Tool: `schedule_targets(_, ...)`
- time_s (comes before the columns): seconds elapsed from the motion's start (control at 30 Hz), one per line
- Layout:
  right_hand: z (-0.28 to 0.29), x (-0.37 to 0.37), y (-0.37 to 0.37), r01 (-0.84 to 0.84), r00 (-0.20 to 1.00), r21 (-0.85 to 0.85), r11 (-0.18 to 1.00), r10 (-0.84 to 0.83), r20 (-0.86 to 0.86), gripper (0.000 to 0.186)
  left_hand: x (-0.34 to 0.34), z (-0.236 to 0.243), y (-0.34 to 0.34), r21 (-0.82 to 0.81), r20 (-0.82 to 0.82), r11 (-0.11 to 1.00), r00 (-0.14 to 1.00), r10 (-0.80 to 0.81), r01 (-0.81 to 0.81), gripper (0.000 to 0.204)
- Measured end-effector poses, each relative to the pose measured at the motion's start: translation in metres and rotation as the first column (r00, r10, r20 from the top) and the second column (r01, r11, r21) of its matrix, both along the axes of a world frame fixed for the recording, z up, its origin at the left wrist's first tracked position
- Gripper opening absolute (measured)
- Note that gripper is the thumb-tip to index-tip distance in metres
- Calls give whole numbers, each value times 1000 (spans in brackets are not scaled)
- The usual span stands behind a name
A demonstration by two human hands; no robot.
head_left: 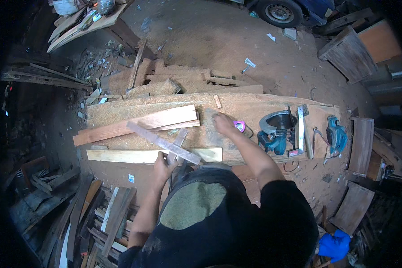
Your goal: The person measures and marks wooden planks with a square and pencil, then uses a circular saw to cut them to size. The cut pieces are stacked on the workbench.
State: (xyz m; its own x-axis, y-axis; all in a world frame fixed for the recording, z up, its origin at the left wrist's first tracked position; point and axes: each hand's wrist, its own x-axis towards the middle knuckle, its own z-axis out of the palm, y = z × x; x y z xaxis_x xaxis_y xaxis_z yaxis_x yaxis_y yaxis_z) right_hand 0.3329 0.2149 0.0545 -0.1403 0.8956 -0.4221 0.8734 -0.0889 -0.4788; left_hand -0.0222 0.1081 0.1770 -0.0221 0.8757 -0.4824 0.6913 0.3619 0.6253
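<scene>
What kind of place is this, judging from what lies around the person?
Most likely a woodworking shop or yard: a sawdust-covered workbench with planks, a teal circular saw, and scrap wood piled on the dirt floor.

Head cam, wide fisheye, steep downward over workbench [254, 111], mid-range.

On the table [254, 105], two long boards [138, 124] lie stacked toward its left end, running past the left edge. A plank [120, 156] lies along the near edge. A square ruler [163, 143] rests slanted across both, its handle at the near edge in the left hand [162, 167]. The right hand [222, 123] rests near the table's middle, with a tape measure [240, 126] just right of it. Further right sits a circular saw [274, 129], then a second square [300, 131], and an electric planer [336, 135] at the right end.
</scene>
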Motion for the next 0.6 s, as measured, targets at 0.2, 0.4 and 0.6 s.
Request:
schedule_targets(0.2,5,-24,25,18,985,352,936,-77,154,33,6,2,-50,24,-22,970,970,244,-243,55)
schedule_targets(0.4,125,-71,-22,-22,751,-317,948,-194,-631,48,28,27,-43,5,-90,978,974,206,-206,60)
schedule_targets(0.6,132,-83,-87,-41,892,15,999,43,-451,53,57,61,2,-16,-77,1000,997,21,-22,57)
